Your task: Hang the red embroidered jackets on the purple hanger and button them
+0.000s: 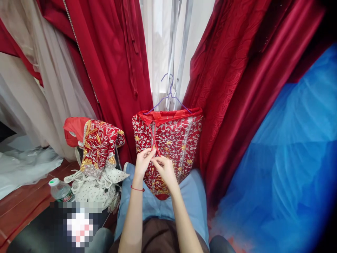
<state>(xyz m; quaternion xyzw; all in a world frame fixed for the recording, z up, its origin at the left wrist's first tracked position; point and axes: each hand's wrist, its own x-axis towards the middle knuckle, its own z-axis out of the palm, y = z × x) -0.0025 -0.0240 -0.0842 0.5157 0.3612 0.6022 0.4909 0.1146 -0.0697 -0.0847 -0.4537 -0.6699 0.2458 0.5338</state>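
Note:
A red skirt-like garment (171, 140) with silver and gold embroidery lies across my lap, its upper edge facing away from me. A purple wire hanger (170, 95) stands at that edge, its lower part inside the opening. Thin red tie cords (153, 133) run down from the edge and cross above my fingers. My left hand (144, 162) pinches a cord between thumb and fingers. Close beside it, my right hand (166, 168) is also closed in a pinch on a cord. The cord ends are hidden by my fingers.
Left of me, a folded embroidered red garment (98, 144) rests on a white dotted cloth (92, 189). A plastic bottle (59, 189) stands beside it. Red drapes (116, 52) and a blue tulle garment (289, 158) hang around. Clear plastic sheeting (26, 168) lies far left.

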